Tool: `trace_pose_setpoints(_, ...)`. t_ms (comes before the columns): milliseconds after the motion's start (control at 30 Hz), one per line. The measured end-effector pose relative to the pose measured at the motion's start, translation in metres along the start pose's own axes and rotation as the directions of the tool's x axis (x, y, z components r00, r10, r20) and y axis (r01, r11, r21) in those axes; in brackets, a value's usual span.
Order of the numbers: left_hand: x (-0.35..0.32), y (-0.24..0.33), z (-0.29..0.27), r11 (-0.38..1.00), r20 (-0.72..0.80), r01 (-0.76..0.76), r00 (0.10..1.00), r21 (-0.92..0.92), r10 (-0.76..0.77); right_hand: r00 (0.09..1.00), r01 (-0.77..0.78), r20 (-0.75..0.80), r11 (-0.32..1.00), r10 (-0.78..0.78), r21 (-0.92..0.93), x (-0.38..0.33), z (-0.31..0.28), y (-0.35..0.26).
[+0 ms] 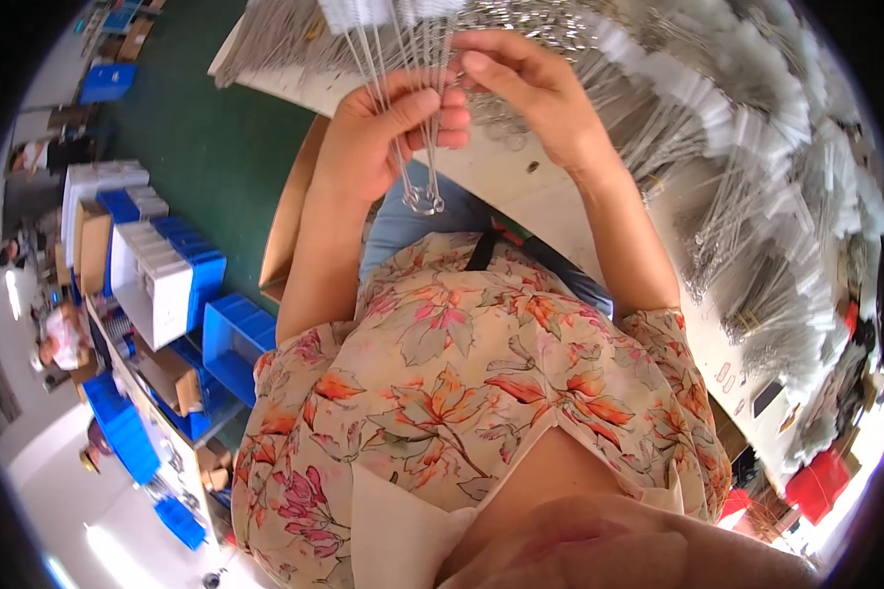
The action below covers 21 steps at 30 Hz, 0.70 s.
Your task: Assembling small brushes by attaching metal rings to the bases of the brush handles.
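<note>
My left hand [388,128] is closed round a bundle of thin wire-handled brushes [429,162]. Their white bristle heads [388,12] point away at the top edge of the picture. The looped handle ends hang toward me below the fist, gathered at a metal ring [423,205]. Just right of the bundle is my right hand [530,88], its thumb and fingertips drawn together next to the wire stems. What its fingertips pinch, if anything, is too small to make out.
Piles of similar white-bristled brushes [697,128] cover much of the pale table [501,177]. Loose shiny metal pieces [545,22] lie at its far side. A dark phone-like object [767,397] rests at the right. Blue bins [236,344] and people stand at the left.
</note>
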<state>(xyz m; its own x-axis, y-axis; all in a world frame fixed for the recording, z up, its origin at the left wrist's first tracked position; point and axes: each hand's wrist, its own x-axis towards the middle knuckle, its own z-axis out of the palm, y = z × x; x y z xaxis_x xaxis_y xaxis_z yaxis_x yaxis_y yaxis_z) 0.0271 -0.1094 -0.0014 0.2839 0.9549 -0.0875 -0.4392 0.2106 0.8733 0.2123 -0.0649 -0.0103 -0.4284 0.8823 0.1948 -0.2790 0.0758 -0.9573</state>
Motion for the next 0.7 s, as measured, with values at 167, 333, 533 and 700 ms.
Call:
trace_pose_setpoints(167,-0.051,0.019,-0.095,0.965,-0.262,-0.263,0.932,-0.014,0.25,0.987,0.072,0.158,0.968,-0.034,-0.24,-0.011,0.009,-0.004)
trace_pose_setpoints(333,-0.117,-0.075,-0.229,0.981,-0.799,-0.182,0.598,-0.071,0.053,0.942,0.135,0.329,0.821,0.068,-0.555,-0.024,0.04,0.038)
trace_pose_setpoints(533,-0.122,-0.226,-0.308,0.758,-0.735,-0.198,0.484,-0.621,-0.475,0.941,0.204,0.334,0.702,0.051,-0.683,-0.037,0.045,0.087)
trace_pose_setpoints(700,-0.023,-0.237,-0.321,0.751,-0.713,-0.195,0.528,-0.63,-0.461,0.989,0.01,0.12,0.769,0.088,-0.639,-0.038,0.048,0.086)
